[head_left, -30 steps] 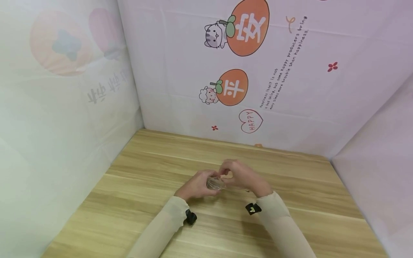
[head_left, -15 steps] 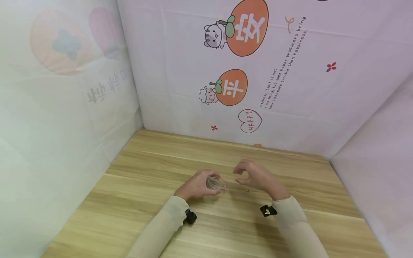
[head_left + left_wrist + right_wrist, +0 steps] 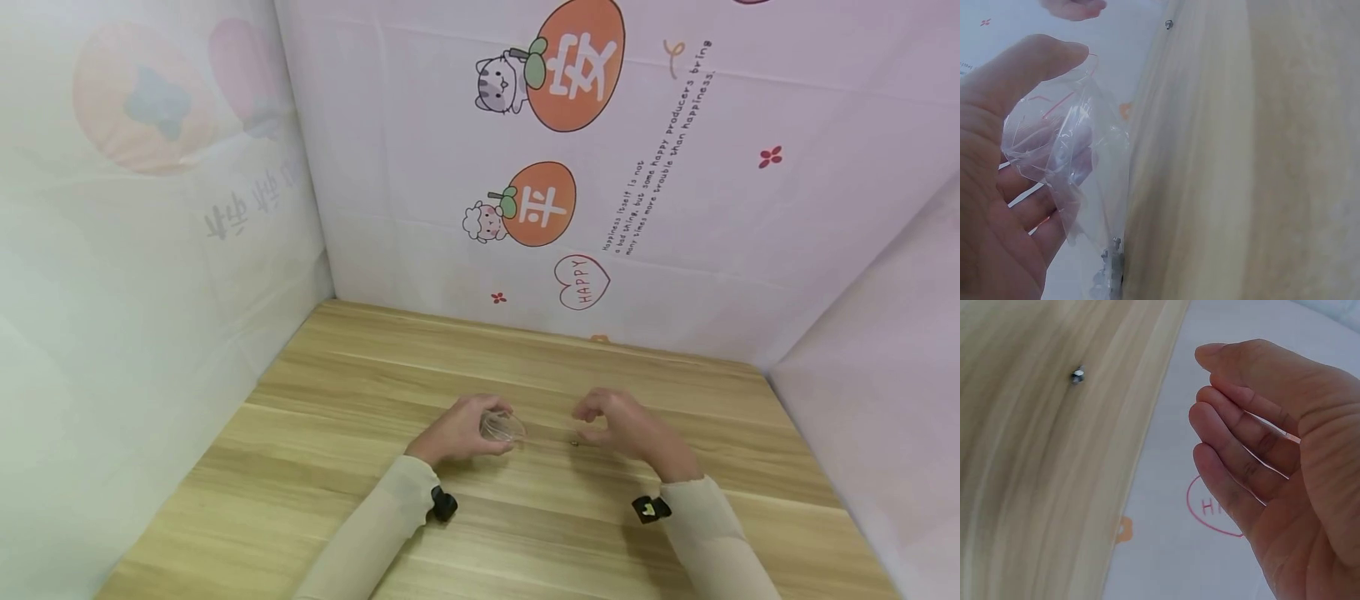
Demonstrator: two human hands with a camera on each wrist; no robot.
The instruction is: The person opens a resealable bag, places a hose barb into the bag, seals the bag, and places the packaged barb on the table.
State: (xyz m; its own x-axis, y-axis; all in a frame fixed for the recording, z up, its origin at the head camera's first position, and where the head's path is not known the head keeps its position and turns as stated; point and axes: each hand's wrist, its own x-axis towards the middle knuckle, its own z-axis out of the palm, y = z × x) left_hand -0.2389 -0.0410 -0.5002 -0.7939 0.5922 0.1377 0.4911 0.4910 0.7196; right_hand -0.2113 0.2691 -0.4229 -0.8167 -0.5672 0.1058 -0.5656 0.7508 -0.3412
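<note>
In the head view my left hand (image 3: 461, 432) holds a clear plastic zip bag (image 3: 501, 427) upright on the table, fingers and thumb curved around it. The left wrist view shows a red line along the bag's gaping mouth (image 3: 1063, 103) and several small metallic pieces (image 3: 1114, 250) low inside. To the right of the bag lies one small shiny metal piece (image 3: 574, 443), which looks like a tiny screw or fitting. Close above it hovers my right hand (image 3: 626, 427), thumb and fingers apart and loosely bent, with nothing between them in the right wrist view.
A wood-grain table (image 3: 360, 358) spreads beneath both hands. White printed cloth (image 3: 420, 167) stands as a wall behind it, and more cloth walls (image 3: 135, 317) rise at the left and right sides. Black wrist straps (image 3: 444, 505) sit on both cream sleeves.
My right hand has left the bag's mouth and moved right, over to the small metal piece on the table. The left hand stays in place with the bag.
</note>
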